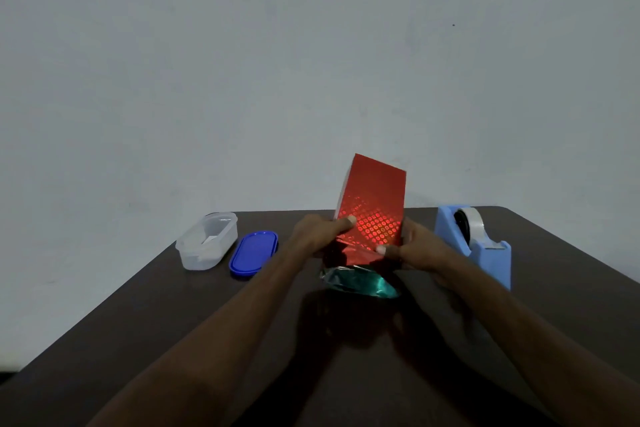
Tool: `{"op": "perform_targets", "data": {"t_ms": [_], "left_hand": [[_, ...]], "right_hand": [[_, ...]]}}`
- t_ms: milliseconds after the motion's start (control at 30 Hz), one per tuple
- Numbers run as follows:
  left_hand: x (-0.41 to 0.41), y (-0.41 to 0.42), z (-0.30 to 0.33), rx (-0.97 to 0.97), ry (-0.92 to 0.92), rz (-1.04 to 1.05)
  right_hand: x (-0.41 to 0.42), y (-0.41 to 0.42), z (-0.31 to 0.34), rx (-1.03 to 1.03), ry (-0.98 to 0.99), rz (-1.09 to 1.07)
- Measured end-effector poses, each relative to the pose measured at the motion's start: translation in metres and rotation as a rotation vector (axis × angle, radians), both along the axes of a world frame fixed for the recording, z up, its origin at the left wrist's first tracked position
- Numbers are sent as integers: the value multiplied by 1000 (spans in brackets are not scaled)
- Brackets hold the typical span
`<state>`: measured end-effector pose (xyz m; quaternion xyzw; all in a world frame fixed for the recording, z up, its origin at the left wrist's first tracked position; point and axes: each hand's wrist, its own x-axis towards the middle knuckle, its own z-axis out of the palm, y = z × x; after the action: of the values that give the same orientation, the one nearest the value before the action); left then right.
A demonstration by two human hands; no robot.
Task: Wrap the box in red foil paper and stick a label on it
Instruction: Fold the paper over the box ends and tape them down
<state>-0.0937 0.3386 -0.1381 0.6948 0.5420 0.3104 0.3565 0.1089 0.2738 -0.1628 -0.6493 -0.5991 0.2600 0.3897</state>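
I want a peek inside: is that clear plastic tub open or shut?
Open. The tub has no lid on; its blue lid lies flat on the table beside it.

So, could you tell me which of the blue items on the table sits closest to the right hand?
The light blue tape dispenser, right beside the right hand; the dark blue lid lies beyond the left hand.

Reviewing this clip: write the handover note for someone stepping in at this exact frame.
Left hand and right hand both grip the foil-wrapped box, held tilted above the table.
Done: red foil covers the box's visible faces.
Open: loose foil end hangs crumpled at the bottom, unfolded.
Tape dispenser sits to the right; clear container and blue lid to the left.
Left: fold and tape the end, stick on a label.
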Motion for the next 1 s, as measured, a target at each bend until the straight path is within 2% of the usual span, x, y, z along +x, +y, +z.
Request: {"op": "perform_targets", "data": {"t_ms": [100,200,267,300,467,567,633,733,900,1000], "left_hand": [[-6,3,22,92,108,23],[-6,2,53,300,348,19],[-1,-1,76,418,489,-64],[2,-6,89,457,561,-126],[21,-30,154,554,790,-338],[28,-28,173,647,793,-343],[30,-29,180,789,735,-285],[34,-32,179,936,585,-198],[45,-44,167,766,585,-299],[53,-45,165,757,561,-322]], "right_hand": [[-12,-2,9,54,-149,-90],[-27,-13,29,199,-470,-256],[-34,-13,43,304,-638,-218],[-36,-11,50,328,-658,-160],[-27,-3,77,264,-321,78],[-18,-1,80,235,10,67],[-18,-2,74,228,162,38],[-22,-4,58,282,195,-36],[-19,-13,44,311,177,1],[-7,-19,49,342,274,71]]}}
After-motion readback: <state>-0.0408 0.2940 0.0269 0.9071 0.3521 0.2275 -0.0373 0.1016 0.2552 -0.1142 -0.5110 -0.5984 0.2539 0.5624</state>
